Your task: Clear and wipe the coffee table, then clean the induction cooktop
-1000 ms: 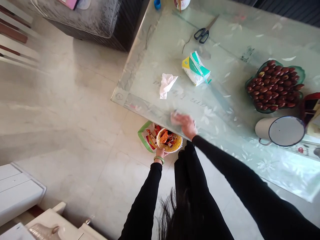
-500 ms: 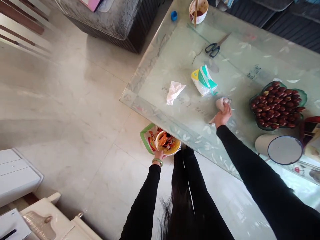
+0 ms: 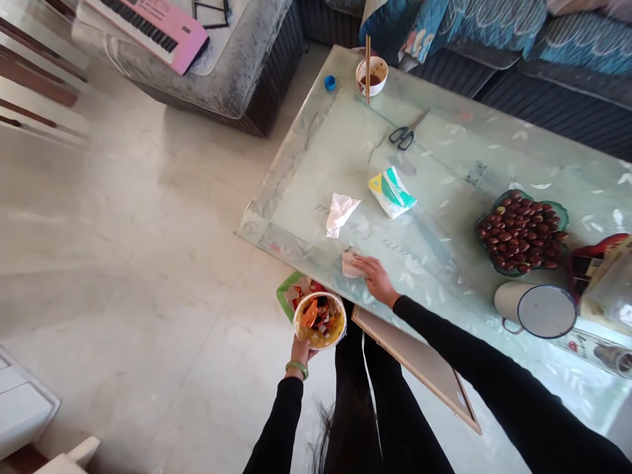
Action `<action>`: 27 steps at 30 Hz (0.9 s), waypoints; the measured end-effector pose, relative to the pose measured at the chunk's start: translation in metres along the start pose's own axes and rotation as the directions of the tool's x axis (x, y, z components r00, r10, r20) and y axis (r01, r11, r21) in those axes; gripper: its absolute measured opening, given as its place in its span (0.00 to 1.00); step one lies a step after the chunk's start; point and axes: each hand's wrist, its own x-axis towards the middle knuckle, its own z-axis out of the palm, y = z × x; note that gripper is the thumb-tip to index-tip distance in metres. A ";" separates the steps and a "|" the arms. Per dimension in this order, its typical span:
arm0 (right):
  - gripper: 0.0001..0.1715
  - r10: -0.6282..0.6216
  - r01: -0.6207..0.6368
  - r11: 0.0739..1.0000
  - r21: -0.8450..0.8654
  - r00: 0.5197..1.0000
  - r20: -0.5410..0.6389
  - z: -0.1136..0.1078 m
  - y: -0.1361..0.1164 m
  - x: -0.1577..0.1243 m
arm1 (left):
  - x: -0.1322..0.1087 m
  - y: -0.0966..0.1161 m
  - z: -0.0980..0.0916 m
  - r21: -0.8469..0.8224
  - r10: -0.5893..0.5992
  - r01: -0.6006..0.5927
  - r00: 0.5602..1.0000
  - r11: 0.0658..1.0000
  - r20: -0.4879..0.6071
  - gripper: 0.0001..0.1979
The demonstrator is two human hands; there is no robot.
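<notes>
Wad (image 3: 348, 264) of pale paper or cloth, I cannot tell which, lies on the table (image 3: 291, 191) close to the near edge, directly ahead of my right hand (image 3: 378, 280) and under its fingertips. Its longer side runs roughly in line with my outstretched fingers. They lie over it, but my thumb is hidden, so I cannot tell whether that grip is pinched together or merely resting on top. My left grip is clear enough: my left hand (image 3: 300, 352), with a green bangle (image 3: 297, 370) at the wrist, is clamped on the near side of a round tub (image 3: 330, 337), its mouth tipped up towards me. Orange and dark scraps (image 3: 316, 315) sit inside. The tub is just off the table's edge, down and to the left of the wad, with only the edge between them; my right hand is much nearer the wad.

Pale leaf prints show across the tabletop. Beyond the wad lie a crumpled tissue (image 3: 340, 214), a tissue packet (image 3: 392, 192) and scissors (image 3: 401, 137); off to the right are a heaped dish (image 3: 559, 214) of brown-red fruit and an enamel mug (image 3: 507, 301). Farther back stands a dark sofa (image 3: 548, 85), and pale floor (image 3: 162, 263) spreads away to my left.
</notes>
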 end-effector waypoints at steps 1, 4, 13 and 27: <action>0.32 -0.009 0.009 1.000 -0.024 1.000 0.015 -0.019 0.012 0.007 | -0.006 0.001 -0.009 -0.006 -0.010 0.009 1.000 1.000 -0.004 0.38; 0.30 0.022 -0.029 0.990 -0.139 0.998 -0.051 -0.067 0.038 0.036 | -0.016 0.007 -0.033 0.013 -0.012 0.013 0.998 1.000 -0.065 0.33; 0.36 0.326 -0.436 0.863 -0.254 0.866 -0.379 -0.118 0.090 0.144 | -0.015 0.058 -0.048 0.025 -0.031 0.035 0.985 0.999 -0.169 0.33; 0.23 0.385 -0.654 0.739 -0.161 0.606 -0.696 -0.140 0.099 -0.021 | -0.011 0.106 -0.009 0.015 0.017 -0.017 0.999 1.000 -0.051 0.31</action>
